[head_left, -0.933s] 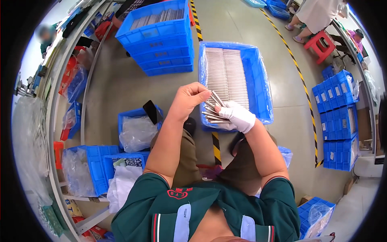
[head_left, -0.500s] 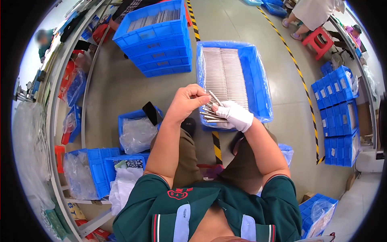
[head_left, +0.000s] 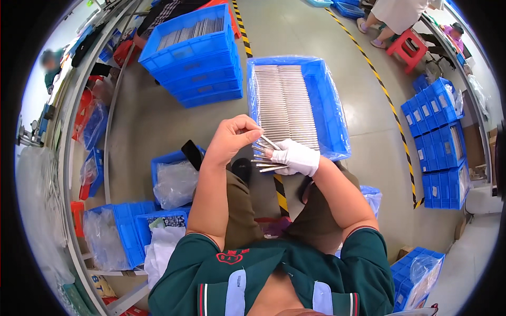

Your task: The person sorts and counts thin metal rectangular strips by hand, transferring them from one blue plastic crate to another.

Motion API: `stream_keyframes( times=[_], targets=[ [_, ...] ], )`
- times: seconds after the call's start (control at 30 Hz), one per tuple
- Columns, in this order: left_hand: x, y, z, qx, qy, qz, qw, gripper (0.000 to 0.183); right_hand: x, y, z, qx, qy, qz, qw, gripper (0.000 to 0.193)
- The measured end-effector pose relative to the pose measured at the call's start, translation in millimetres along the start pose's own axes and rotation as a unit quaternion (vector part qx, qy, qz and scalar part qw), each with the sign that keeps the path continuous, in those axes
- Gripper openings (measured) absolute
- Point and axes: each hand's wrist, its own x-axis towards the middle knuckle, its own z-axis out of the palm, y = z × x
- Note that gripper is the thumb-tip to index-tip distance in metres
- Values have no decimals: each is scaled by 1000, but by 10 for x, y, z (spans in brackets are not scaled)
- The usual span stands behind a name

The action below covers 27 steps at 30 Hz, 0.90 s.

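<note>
1. A worker in a dark green shirt (head_left: 316, 258) sits with both hands raised near the close edge of a plastic-lined blue crate (head_left: 320, 97).
2. The right hand (head_left: 298, 158), in a white glove, is closed around a fanned bunch of slim metal rods (head_left: 270, 167), held above the crate's near left corner.
3. The bare left hand (head_left: 232, 139) has thumb and forefinger pinched together on the end of one rod (head_left: 270, 141) from that bunch.
4. By the worker's left knee, a black phone (head_left: 192, 154) rests at the far right corner of a smaller blue crate (head_left: 155, 171) holding a clear plastic bag (head_left: 175, 181).
5. Inside the lined crate, two rows of similar rods (head_left: 284, 100) run along its left edge, from the far edge toward the near one.
6. Beyond its far left corner rises a stack of blue crates (head_left: 203, 84).
7. Farther right, a red stool (head_left: 407, 50) stands near a person in pale clothing (head_left: 395, 16).
</note>
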Motion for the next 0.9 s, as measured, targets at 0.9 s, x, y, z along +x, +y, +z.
stream_keyframes(
  times=[0.9],
  targets=[
    [125, -77, 0, -151, 169, -8, 974, 16, -45, 203, -1258, -145, 260, 25, 954, 9]
  ],
)
